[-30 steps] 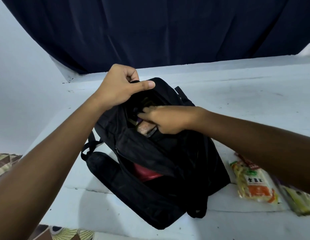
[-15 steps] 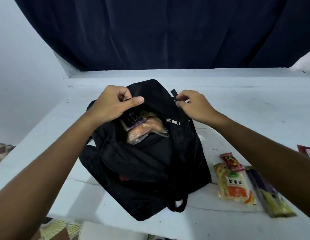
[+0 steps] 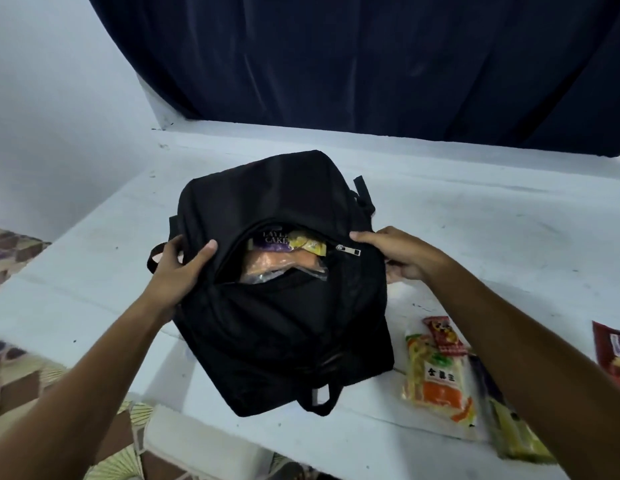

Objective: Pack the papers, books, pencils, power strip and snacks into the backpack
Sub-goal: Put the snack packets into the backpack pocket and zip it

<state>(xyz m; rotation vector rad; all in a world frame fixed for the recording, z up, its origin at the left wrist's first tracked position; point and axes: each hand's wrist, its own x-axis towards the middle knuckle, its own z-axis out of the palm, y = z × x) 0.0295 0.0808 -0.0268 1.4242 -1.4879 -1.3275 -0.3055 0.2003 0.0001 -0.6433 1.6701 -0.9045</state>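
Observation:
A black backpack [image 3: 277,327] lies on the white table [image 3: 474,216], its front pocket unzipped. Snack packets [image 3: 284,258] show in the pocket opening: a purple cake pack, a yellow wrapper and an orange one. A silver zipper pull [image 3: 348,250] sits at the opening's right end. My left hand [image 3: 182,268] grips the backpack's left side, thumb on top by the pocket edge. My right hand [image 3: 400,254] grips the right side, fingers curled round the fabric. On the table to the right lie more snacks: a yellow-orange packet [image 3: 436,375], a small red packet [image 3: 443,336] and a green-yellow one [image 3: 519,434].
A red packet [image 3: 611,355] lies at the right edge of the view. A dark blue curtain [image 3: 370,64] hangs behind the table. The table's front edge runs close below the backpack, with patterned floor [image 3: 21,375] at the left.
Both hands left the pocket opening and zipper area and now hold the backpack by its two sides. The snack stays inside the pocket. The view shifted slightly.

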